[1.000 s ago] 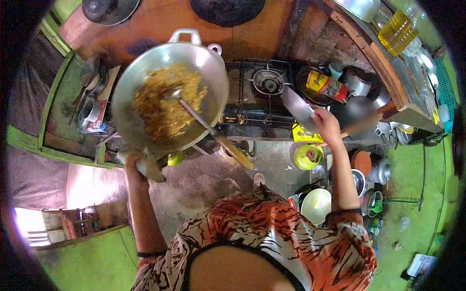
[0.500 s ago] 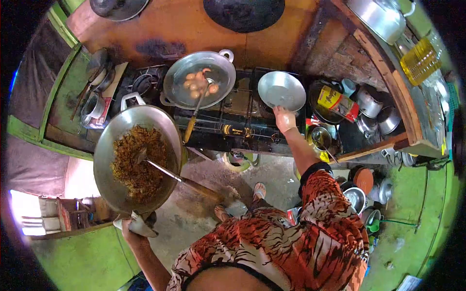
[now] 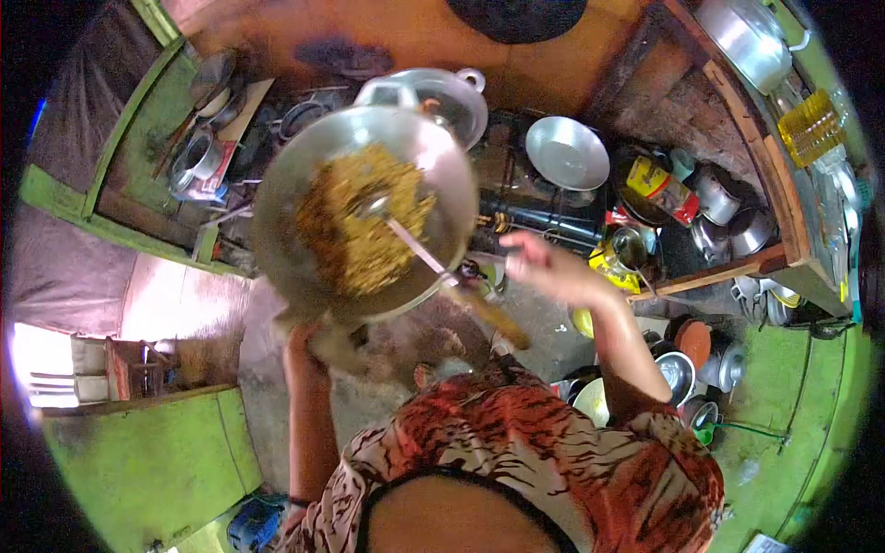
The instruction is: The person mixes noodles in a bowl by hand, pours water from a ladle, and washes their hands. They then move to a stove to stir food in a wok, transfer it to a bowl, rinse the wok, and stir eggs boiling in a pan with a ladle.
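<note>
head view: left hand (image 3: 313, 343) clamped on wok (image 3: 364, 217) handle, right hand (image 3: 544, 267) empty, loosely spread near spatula (image 3: 442, 272)

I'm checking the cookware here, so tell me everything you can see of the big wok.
The wok is a wide, round, silvery metal pan, held up off the stove and tilted. The left hand grips its near edge, blurred. Browned fried food fills its middle, and a long-handled spatula rests in it.
</note>
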Demonstrator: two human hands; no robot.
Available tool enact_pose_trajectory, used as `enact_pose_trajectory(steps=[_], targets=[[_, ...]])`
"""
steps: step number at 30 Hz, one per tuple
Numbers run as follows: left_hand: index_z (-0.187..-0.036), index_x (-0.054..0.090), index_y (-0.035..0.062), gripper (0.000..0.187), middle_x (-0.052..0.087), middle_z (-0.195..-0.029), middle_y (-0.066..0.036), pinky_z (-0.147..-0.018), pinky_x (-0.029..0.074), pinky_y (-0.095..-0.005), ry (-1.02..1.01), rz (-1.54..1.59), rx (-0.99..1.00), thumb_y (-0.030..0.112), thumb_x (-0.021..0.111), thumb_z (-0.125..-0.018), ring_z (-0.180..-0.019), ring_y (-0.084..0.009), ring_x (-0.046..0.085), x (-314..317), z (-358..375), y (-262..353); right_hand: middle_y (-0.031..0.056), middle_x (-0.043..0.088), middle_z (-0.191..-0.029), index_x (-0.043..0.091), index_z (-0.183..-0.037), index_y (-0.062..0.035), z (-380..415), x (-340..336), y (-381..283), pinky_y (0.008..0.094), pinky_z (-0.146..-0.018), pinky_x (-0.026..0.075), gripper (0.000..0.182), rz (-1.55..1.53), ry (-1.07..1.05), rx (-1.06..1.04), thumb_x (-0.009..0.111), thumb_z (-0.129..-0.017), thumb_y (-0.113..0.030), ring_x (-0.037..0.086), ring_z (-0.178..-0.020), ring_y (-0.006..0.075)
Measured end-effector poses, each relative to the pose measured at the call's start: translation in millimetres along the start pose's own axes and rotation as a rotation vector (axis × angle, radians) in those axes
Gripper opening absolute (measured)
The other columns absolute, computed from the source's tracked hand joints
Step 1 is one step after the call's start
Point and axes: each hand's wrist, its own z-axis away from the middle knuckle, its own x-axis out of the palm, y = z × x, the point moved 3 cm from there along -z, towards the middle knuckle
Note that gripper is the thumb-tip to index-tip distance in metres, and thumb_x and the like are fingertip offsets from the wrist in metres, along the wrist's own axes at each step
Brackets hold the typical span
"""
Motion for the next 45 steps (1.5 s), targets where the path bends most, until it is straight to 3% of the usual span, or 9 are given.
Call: enact_pose_trajectory(steps=[4, 6, 13, 17, 25, 29, 36, 41, 45], targets=[[-0.097, 0.055, 0.0005, 0.026, 0.059, -0.090, -0.011, -0.074, 0.050, -0.0362, -0.238, -0.318, 0.067, 0.017, 0.054, -0.076, -0.081, -0.0244, 0.059, 20, -28, -12, 0.0140, 0.056, -0.102, 0.030, -0.132, -0.0078, 40, 63, 2, 0.0328, -0.081, 0.045, 0.056, -0.034, -0.035, 0.369, 0.053, -0.088, -0.034, 0.055, -0.088, 0.0214], [-0.093, 0.056, 0.0023, 0.022, 0.059, -0.090, -0.009, -0.074, 0.048, -0.0342, -0.390, -0.464, 0.226, 0.014, 0.055, -0.074, -0.081, -0.0214, 0.059, 20, -58, -36, 0.0139, 0.056, -0.102, 0.033, -0.130, -0.0068, 52, 59, 21, 0.0326, -0.081, 0.045, 0.053, 0.210, 0.152, 0.227, 0.055, -0.087, -0.031, 0.056, -0.087, 0.0218], [-0.093, 0.059, 0.0030, 0.024, 0.059, -0.092, -0.005, -0.077, 0.043, -0.0307, -0.549, -0.105, -0.250, 0.006, 0.058, -0.068, -0.083, -0.0177, 0.056, 98, -62, -65, 0.0052, 0.054, -0.077, 0.055, -0.102, -0.0018, 180, -19, -63, 0.0278, -0.064, 0.043, 0.032, 0.609, 0.450, 0.248, 0.063, -0.075, -0.015, 0.049, -0.070, 0.0112], [-0.094, 0.057, 0.0032, 0.026, 0.059, -0.088, -0.004, -0.078, 0.043, -0.0321, -0.587, -0.157, -0.313, 0.007, 0.058, -0.068, -0.085, -0.0176, 0.055, 131, -56, -98, 0.0139, 0.062, -0.084, 0.057, -0.109, -0.0038, 246, -29, -123, 0.0327, -0.067, 0.047, 0.031, 0.597, 0.199, 0.539, 0.060, -0.080, -0.015, 0.061, -0.073, 0.0227], [-0.085, 0.060, 0.0030, 0.018, 0.061, -0.086, -0.007, -0.076, 0.046, -0.0346, -0.643, -0.262, -0.379, 0.013, 0.057, -0.070, -0.081, -0.0211, 0.059, 200, -32, -143, 0.0203, 0.061, -0.080, 0.056, -0.106, -0.0064, 182, -25, -24, 0.0457, -0.062, 0.045, 0.027, 0.838, 0.440, 0.405, 0.049, -0.086, -0.024, 0.058, -0.072, 0.0386], [-0.088, 0.059, 0.0025, 0.020, 0.062, -0.085, -0.008, -0.070, 0.049, -0.0343, -0.699, -0.274, -0.468, 0.014, 0.056, -0.072, -0.075, -0.0206, 0.061, 228, -10, -159, 0.0178, 0.062, -0.078, 0.055, -0.110, -0.0069, 217, -105, -28, 0.0397, -0.065, 0.048, 0.029, 0.735, 0.458, 0.216, 0.052, -0.086, -0.023, 0.060, -0.071, 0.0353], [-0.091, 0.058, 0.0029, 0.021, 0.063, -0.087, -0.009, -0.074, 0.050, -0.0374, -0.799, -0.264, -0.505, 0.015, 0.054, -0.075, -0.080, -0.0213, 0.061, 251, 12, -156, 0.0141, 0.064, -0.088, 0.064, -0.097, -0.0082, 296, -129, -91, 0.0370, -0.069, 0.049, 0.020, 0.850, 0.379, 0.469, 0.058, -0.077, -0.011, 0.063, -0.078, 0.0304], [-0.096, 0.058, 0.0015, 0.027, 0.063, -0.090, -0.010, -0.076, 0.050, -0.0391, -0.795, -0.297, -0.524, 0.019, 0.052, -0.076, -0.081, -0.0228, 0.062, 249, 0, -186, 0.0159, 0.062, -0.083, 0.060, -0.096, -0.0087, 228, -136, -24, 0.0424, -0.068, 0.048, 0.021, 1.013, 0.464, 0.405, 0.052, -0.081, -0.020, 0.059, -0.079, 0.0354], [-0.095, 0.058, 0.0024, 0.027, 0.064, -0.088, -0.012, -0.072, 0.052, -0.0398, -0.780, -0.352, -0.698, 0.021, 0.051, -0.077, -0.077, -0.0241, 0.063, 262, -8, -188, 0.0135, 0.061, -0.076, 0.059, -0.102, -0.0068, 213, -187, -38, 0.0355, -0.057, 0.049, 0.023, 0.961, 0.334, 0.358, 0.052, -0.085, -0.019, 0.061, -0.062, 0.0234]])
